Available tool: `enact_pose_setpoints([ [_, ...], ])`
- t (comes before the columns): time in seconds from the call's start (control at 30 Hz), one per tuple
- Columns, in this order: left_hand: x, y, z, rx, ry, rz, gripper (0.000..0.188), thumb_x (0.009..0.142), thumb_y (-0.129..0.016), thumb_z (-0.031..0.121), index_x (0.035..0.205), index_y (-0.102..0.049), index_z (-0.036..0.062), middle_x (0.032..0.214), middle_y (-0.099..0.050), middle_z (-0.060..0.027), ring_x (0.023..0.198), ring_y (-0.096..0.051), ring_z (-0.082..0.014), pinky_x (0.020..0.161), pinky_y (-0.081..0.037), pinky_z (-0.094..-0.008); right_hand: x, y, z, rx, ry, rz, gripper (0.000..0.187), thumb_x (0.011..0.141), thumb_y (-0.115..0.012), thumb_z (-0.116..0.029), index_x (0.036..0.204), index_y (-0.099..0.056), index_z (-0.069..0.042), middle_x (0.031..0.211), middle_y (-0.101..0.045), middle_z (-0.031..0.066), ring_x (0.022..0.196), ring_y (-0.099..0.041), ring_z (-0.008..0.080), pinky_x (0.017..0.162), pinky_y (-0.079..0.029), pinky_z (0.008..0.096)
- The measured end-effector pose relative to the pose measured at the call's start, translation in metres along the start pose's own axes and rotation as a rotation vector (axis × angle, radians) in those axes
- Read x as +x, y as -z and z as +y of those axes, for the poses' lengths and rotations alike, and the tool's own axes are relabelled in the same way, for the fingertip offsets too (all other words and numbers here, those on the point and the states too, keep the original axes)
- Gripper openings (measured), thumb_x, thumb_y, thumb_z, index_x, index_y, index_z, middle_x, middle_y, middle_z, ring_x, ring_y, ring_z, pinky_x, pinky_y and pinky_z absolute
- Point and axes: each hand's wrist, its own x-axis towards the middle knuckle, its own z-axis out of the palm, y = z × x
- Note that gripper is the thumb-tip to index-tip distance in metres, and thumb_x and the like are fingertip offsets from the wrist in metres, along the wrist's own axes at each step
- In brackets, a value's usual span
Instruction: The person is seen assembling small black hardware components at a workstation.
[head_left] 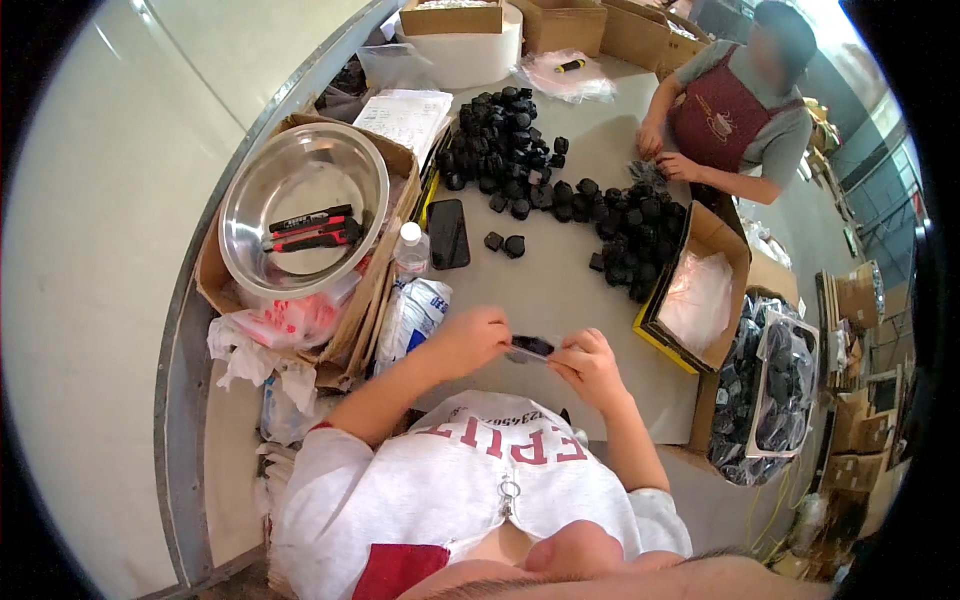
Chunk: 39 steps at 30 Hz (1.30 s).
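My left hand (pixel 474 338) and my right hand (pixel 586 366) are raised over the near edge of the table. Both are closed on opposite ends of a small clear plastic bag (pixel 532 347) with a dark piece in it; its exact kind is too small to make out. Beyond them, two small black knob-like parts (pixel 513 246) lie apart from a large heap of similar black parts (pixel 495 140). A black phone (pixel 449 235) lies flat to the left of these, beside a clear bottle with a white cap (pixel 410 252).
At left, a cardboard box (pixel 405 165) bears a steel bowl (pixel 240 225) with box cutters. An open box (pixel 740 262) with clear bags stands at right, near a carton of bagged black parts (pixel 735 400). Across the table, a co-worker (pixel 735 120) in a maroon apron handles a bag.
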Motion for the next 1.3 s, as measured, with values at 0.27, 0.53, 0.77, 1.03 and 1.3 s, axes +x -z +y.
enact_pose_setpoints([
  [0.27, -0.001, -0.007, -0.008, 0.083, 0.003, -0.108, 0.010, 0.075, -0.063, 0.011, 0.080, -0.059, 0.0025, 0.081, -0.056, -0.0115, 0.081, -0.056, -0.0313, 0.070, -0.046, -0.0390, 0.010, -0.008, 0.005, -0.116, -0.034, -0.081, 0.011, 0.066, -0.073, -0.013, 0.075, -0.069, -0.008, 0.101, -0.057, 0.0124, 0.092, -0.055, 0.0307, 0.080, -0.046, 0.0395],
  [0.53, 0.011, -0.014, -0.004, -0.017, -0.098, -0.043, 0.011, 0.078, -0.061, 0.011, 0.082, -0.057, 0.0020, 0.085, -0.056, -0.0128, 0.081, -0.056, -0.0325, 0.070, -0.046, -0.0402, 0.015, -0.046, 0.016, 0.119, -0.108, -0.279, 0.032, 0.069, -0.070, -0.013, 0.101, -0.066, -0.013, 0.125, -0.050, 0.0118, 0.109, -0.050, 0.0299, 0.094, -0.038, 0.0432],
  [0.77, 0.012, -0.019, -0.020, 0.094, -0.057, -0.152, 0.010, 0.076, -0.060, 0.012, 0.080, -0.059, 0.0027, 0.086, -0.058, -0.0137, 0.086, -0.057, -0.0315, 0.072, -0.047, -0.0399, 0.021, -0.049, 0.015, -0.043, -0.053, -0.302, 0.024, 0.073, -0.069, -0.016, 0.097, -0.068, -0.013, 0.127, -0.048, 0.0119, 0.111, -0.048, 0.0319, 0.095, -0.035, 0.0450],
  [1.03, 0.010, -0.043, -0.046, 0.104, 0.028, -0.349, 0.011, 0.075, -0.060, 0.013, 0.079, -0.061, 0.0026, 0.087, -0.059, -0.0143, 0.085, -0.058, -0.0326, 0.073, -0.048, -0.0410, 0.011, -0.095, 0.041, -0.174, -0.136, -0.514, 0.023, 0.078, -0.064, -0.028, 0.096, -0.068, -0.014, 0.125, -0.048, 0.0067, 0.114, -0.046, 0.0274, 0.094, -0.034, 0.0476],
  [1.3, -0.003, -0.036, -0.050, 0.128, 0.056, -0.267, 0.013, 0.078, -0.060, 0.016, 0.082, -0.062, 0.0041, 0.087, -0.059, -0.0132, 0.086, -0.058, -0.0318, 0.076, -0.047, -0.0405, 0.023, -0.066, 0.021, -0.297, -0.043, -0.516, 0.021, 0.078, -0.064, -0.026, 0.095, -0.065, -0.013, 0.120, -0.052, 0.0046, 0.110, -0.049, 0.0253, 0.093, -0.036, 0.0445],
])
